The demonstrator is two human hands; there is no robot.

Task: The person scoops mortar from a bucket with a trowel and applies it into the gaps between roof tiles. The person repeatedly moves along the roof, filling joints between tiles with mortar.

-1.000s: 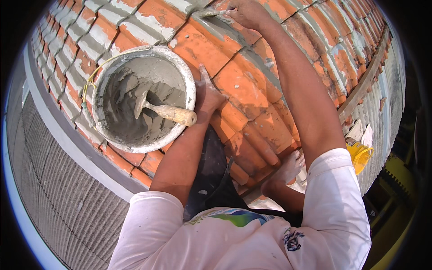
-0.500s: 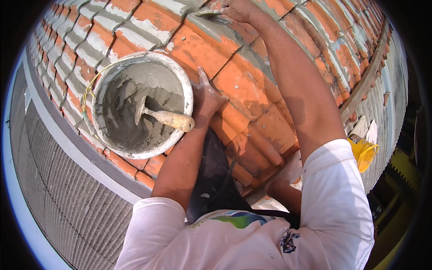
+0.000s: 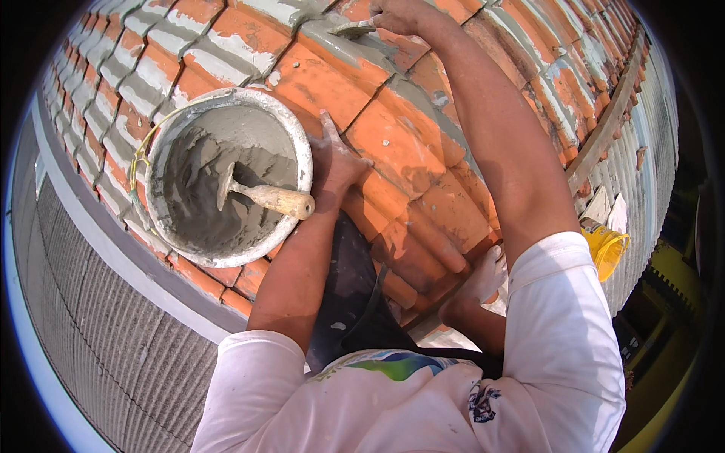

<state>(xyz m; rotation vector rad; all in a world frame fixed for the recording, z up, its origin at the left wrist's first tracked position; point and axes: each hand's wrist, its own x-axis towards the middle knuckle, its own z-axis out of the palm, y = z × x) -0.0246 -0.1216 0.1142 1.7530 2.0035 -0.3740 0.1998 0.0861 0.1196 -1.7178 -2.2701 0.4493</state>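
At the top, my right hand [image 3: 396,16] is closed around a small trowel [image 3: 353,29]; its handle is hidden in the fist. The mortar-smeared blade lies against wet grey mortar [image 3: 343,51] on an orange roof tile. My left hand [image 3: 336,164] rests with spread fingers on the tiles, right beside a round bucket [image 3: 303,140] with a mortar-crusted rim. Grey mortar [image 3: 253,140] partly fills the bucket. A second trowel [image 3: 276,200] stands in it, its wooden handle leaning over the rim near my left wrist.
Orange roof tiles [image 3: 321,79] slope all around, many streaked with grey mortar. A cord [image 3: 138,158] hangs at the bucket's left side. Corrugated sheets [image 3: 98,302] lie beyond the left roof edge. A yellow container [image 3: 604,249] sits at right, and my bare foot [image 3: 483,279] is below the tiles.
The view has shifted a little, so bucket and tiles appear farther left. The trowel blade in my right hand has moved slightly right and down across the tile. My left hand stays beside the bucket.
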